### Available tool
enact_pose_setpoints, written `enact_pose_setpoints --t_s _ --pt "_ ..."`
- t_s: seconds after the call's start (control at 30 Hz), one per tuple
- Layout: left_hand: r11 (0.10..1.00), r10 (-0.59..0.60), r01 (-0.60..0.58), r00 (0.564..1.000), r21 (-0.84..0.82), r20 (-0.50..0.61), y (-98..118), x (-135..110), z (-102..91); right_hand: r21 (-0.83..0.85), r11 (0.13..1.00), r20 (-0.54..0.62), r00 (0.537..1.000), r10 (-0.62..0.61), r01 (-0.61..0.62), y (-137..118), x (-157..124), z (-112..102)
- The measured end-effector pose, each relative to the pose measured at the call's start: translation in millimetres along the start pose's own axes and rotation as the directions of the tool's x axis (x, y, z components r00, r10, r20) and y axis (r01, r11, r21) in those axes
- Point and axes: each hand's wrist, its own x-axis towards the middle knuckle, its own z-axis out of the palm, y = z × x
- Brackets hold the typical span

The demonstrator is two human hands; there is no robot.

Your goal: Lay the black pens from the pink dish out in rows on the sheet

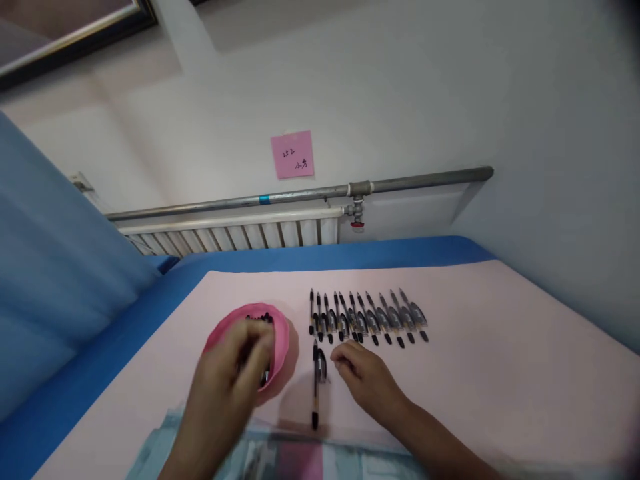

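My left hand [231, 373] reaches into a pink bowl [220, 331] that holds dark pen parts; its fingers are curled over the contents and blurred, so what they hold is hidden. My right hand [364, 375] rests on the pink sheet with its fingertips pinched, just right of a single black pen [316, 381] lying lengthwise. Beyond it, a row of several black pens [367, 319] lies side by side.
A pink sheet [500, 347] covers a blue-topped table [350, 255]. A printed plastic packet [280, 457] lies at the near edge. A radiator [235, 237] and metal pipe [300, 195] run along the wall, with a pink sticky note [293, 154] above.
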Motion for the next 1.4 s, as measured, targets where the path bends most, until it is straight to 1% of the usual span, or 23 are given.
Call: enact_pose_setpoints --t_s 0.03,0.07,0.1,0.13,0.23,0.33,0.43,0.63,0.77,0.87,0.97,1.03,1.07,1.1,1.13,1.17,1.2,1.23,1.27,1.3,1.33,1.4 --pt "0.997 -0.02 0.021 1.0 0.073 -0.015 0.8 13.4 -1.3 -0.002 1.0 -0.002 1.0 -0.006 0.006 -0.1 -0.5 -0.5" --pt "0.977 -0.059 0.057 0.998 0.205 0.006 -0.1 26.1 -1.0 -0.004 1.0 -0.006 1.0 -0.01 0.01 -0.4 -0.9 -1.0" --pt "0.923 -0.13 0.096 0.989 0.372 0.068 -2.6 37.3 1.4 -0.007 1.0 -0.006 1.0 -0.013 0.013 -0.7 -1.3 -1.6" --pt "0.895 -0.166 0.106 0.981 0.433 0.103 -6.3 46.3 6.0 -0.01 1.0 -0.005 1.0 -0.012 0.012 -1.0 -1.6 -2.2" --pt "0.849 -0.216 0.101 0.962 0.519 0.165 -20.5 58.7 30.1 -0.021 1.0 0.005 1.0 -0.012 0.012 -1.5 -1.9 -3.7" --pt "0.812 -0.266 0.119 0.947 0.571 0.181 -31.6 57.3 56.1 -0.037 0.999 0.025 1.0 -0.01 0.011 -0.8 -1.8 -4.3" --pt "0.794 -0.293 0.134 0.939 0.593 0.179 -37.3 55.7 69.1 -0.042 0.999 0.032 0.999 -0.014 0.016 0.4 -1.8 -4.3" --pt "0.799 -0.285 0.134 0.943 0.586 0.174 -45.1 59.5 72.2 -0.05 0.998 0.041 0.999 -0.029 0.031 1.6 -1.4 -3.5" --pt "0.827 -0.253 0.13 0.955 0.546 0.155 -48.7 57.5 75.9 -0.067 0.997 0.044 0.998 -0.036 0.038 1.4 -0.8 -3.0" --pt "0.854 -0.256 0.159 0.957 0.496 0.134 -49.4 55.6 72.4 -0.063 0.997 0.039 0.998 -0.041 0.044 1.3 -1.1 -2.5" --pt "0.889 -0.272 0.208 0.956 0.407 0.107 -48.5 53.6 58.7 -0.054 0.997 0.029 0.998 -0.047 0.048 2.3 -1.4 -1.7" --pt "0.921 -0.257 0.213 0.961 0.326 0.098 -46.0 50.3 47.6 -0.036 0.998 0.022 0.999 -0.043 0.043 2.4 -1.5 -1.6" --pt "0.943 -0.242 0.206 0.964 0.26 0.113 -43.9 47.7 43.3 -0.024 0.999 0.015 0.999 -0.039 0.039 1.6 -1.8 -2.0" --pt "0.969 -0.225 0.204 0.962 0.142 0.152 -41.0 44.4 40.6 -0.015 0.999 0.002 0.999 -0.035 0.035 -0.1 -2.3 -2.9" --pt "0.976 -0.206 0.218 0.953 -0.029 0.223 -37.6 40.5 39.6 -0.008 0.999 -0.018 0.999 -0.036 0.036 -2.9 -3.3 -4.3" --pt "0.939 -0.173 0.256 0.929 -0.232 0.326 -33.7 36.2 40.4 -0.006 0.999 -0.049 0.997 -0.053 0.053 -7.0 -4.6 -6.3" --pt "0.848 -0.116 0.322 0.888 -0.422 0.445 -29.6 31.9 43.0 -0.013 0.995 -0.087 0.992 -0.096 0.095 -12.4 -6.3 -8.7" --pt "0.722 -0.039 0.409 0.83 -0.559 0.557 -25.6 27.6 46.8 -0.033 0.987 -0.123 0.979 -0.162 0.159 -18.6 -8.3 -11.2" --pt "0.597 0.041 0.494 0.769 -0.633 0.638 -22.0 23.7 51.4 -0.064 0.968 -0.146 0.957 -0.251 0.244 -25.2 -10.4 -13.6" --pt "0.511 0.108 0.557 0.715 -0.655 0.691 -19.1 20.4 56.2 -0.105 0.936 -0.145 0.926 -0.348 0.336 -31.7 -12.5 -15.7" --pt "0.453 0.162 0.603 0.668 -0.656 0.726 -17.1 17.6 61.0 -0.146 0.898 -0.117 0.894 -0.432 0.414 -37.3 -14.4 -17.4" --pt "0.373 0.235 0.665 0.607 -0.647 0.759 -15.9 14.3 68.7 -0.214 0.836 -0.036 0.851 -0.524 0.505 -43.7 -17.9 -19.2"
